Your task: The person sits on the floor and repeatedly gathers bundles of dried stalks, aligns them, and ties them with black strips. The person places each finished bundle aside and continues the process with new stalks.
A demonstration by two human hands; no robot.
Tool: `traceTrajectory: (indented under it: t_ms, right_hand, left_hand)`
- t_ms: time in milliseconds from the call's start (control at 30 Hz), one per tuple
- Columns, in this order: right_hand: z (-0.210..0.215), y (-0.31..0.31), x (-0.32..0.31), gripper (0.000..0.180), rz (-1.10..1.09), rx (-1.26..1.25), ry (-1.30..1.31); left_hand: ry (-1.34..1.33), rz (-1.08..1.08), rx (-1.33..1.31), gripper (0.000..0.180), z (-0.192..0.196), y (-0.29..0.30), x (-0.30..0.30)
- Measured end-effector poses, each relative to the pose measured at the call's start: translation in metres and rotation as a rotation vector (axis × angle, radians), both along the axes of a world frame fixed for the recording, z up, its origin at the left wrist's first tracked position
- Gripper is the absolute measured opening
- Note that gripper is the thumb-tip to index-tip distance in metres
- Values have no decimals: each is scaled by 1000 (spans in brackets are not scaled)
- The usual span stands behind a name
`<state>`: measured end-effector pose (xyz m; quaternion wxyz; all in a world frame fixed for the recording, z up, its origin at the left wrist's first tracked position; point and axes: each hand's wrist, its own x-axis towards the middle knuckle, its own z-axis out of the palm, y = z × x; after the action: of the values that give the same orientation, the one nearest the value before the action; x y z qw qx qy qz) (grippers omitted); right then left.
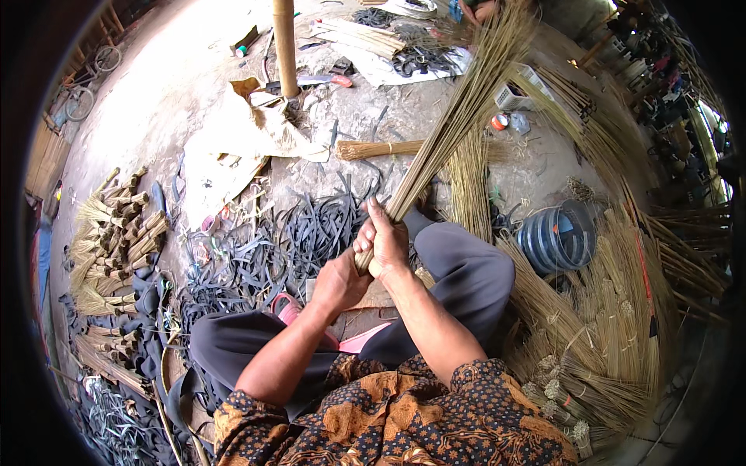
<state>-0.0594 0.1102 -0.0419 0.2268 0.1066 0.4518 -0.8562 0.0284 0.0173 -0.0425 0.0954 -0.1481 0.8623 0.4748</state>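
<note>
A long bundle of thin straw-coloured sticks (443,147) slants from my lap up to the far right, fanning out at its far end. My right hand (386,239) is wrapped round it near its lower end, the thumb pointing up along the sticks. Just below and to the left, my left hand (340,279) is closed round the butt of the same bundle, its fingers close against the right hand. The palms hide the lowest part of the sticks. Beneath the hands, a wooden board (365,297) shows between my bent legs.
Dark rubber-like strips (311,233) lie heaped ahead of my left leg. Short stick bundles (124,233) are piled far left. Right of me are a clear bluish plastic container (556,237) and long stick bundles (614,334). A bamboo post (284,46) stands ahead, near a pale sack (241,147).
</note>
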Motion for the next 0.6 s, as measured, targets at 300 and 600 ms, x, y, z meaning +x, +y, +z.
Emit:
traceTrajectory:
  t_ms: [300,600]
  right_hand:
    - [51,-18,-31,31,59,33,235]
    - [61,-18,-23,46,284,188,478]
  left_hand:
    - [-12,-47,777,31,30,-26,-5]
    - [-7,55,1152,25,17,-28,9]
